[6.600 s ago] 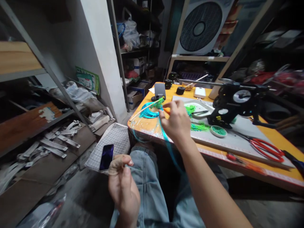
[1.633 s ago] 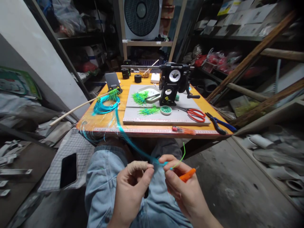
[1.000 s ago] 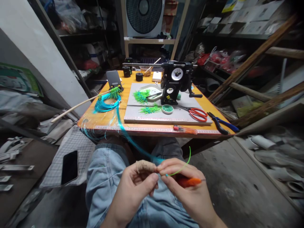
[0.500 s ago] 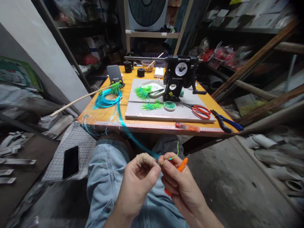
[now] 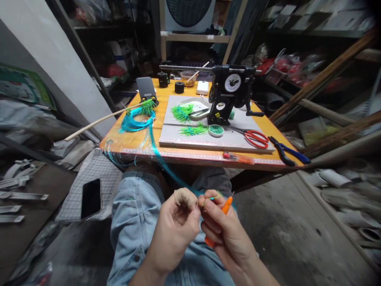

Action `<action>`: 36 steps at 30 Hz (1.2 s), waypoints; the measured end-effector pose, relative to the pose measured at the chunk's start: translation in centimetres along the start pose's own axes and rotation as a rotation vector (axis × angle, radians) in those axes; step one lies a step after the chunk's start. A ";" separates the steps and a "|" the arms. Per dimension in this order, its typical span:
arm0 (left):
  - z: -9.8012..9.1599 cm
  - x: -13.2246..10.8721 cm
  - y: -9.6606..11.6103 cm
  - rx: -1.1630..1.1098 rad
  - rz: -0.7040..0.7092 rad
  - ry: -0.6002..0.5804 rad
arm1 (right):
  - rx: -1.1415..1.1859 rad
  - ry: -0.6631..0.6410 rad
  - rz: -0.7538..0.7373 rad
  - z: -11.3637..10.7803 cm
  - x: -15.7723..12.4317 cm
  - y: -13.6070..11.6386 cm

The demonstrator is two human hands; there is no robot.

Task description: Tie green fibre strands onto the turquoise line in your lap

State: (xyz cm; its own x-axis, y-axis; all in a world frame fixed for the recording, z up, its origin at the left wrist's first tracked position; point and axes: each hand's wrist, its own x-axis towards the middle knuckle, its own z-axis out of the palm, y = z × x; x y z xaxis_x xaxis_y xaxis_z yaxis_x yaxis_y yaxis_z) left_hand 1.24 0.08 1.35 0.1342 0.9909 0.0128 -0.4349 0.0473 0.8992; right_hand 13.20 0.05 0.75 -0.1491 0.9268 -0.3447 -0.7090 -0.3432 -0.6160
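Both hands work close together over my lap in blue jeans. My left hand (image 5: 175, 228), its forefinger wrapped in beige tape, pinches the end of a turquoise strand bundle (image 5: 157, 157) that runs down from a coil (image 5: 135, 123) on the orange table (image 5: 131, 143). My right hand (image 5: 226, 234) is closed round an orange-handled tool (image 5: 222, 216) and pinches a thin green strand (image 5: 212, 196) against the turquoise end. The fingertips of both hands touch.
On the table: a grey board (image 5: 190, 139) with green strand tufts (image 5: 182, 112), a black winding machine with dial (image 5: 230, 95), red scissors (image 5: 253, 137), blue pliers (image 5: 288, 151), an orange pen (image 5: 238, 157), a thin stick (image 5: 101, 121). A phone (image 5: 91, 197) lies on checked cloth left.
The long green strand has been drawn in to a short bit at my fingertips. The orange tool swung upright in my right hand. The view has tilted down slightly.
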 end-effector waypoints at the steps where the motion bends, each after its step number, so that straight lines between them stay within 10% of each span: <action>1: 0.0 0.0 -0.1 0.000 0.001 -0.002 | -0.005 -0.001 0.000 0.0 -0.1 0.0; 36: -0.6 -0.1 -0.3 0.013 0.008 -0.029 | -0.066 -0.035 -0.003 0.0 0.0 0.0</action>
State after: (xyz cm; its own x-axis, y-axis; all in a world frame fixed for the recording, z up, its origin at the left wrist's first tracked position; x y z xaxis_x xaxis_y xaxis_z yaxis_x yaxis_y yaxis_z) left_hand 0.85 0.01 0.84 0.1566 0.9871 0.0328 -0.4249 0.0373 0.9045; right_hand 13.23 0.04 0.73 -0.1721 0.9322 -0.3185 -0.6629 -0.3488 -0.6625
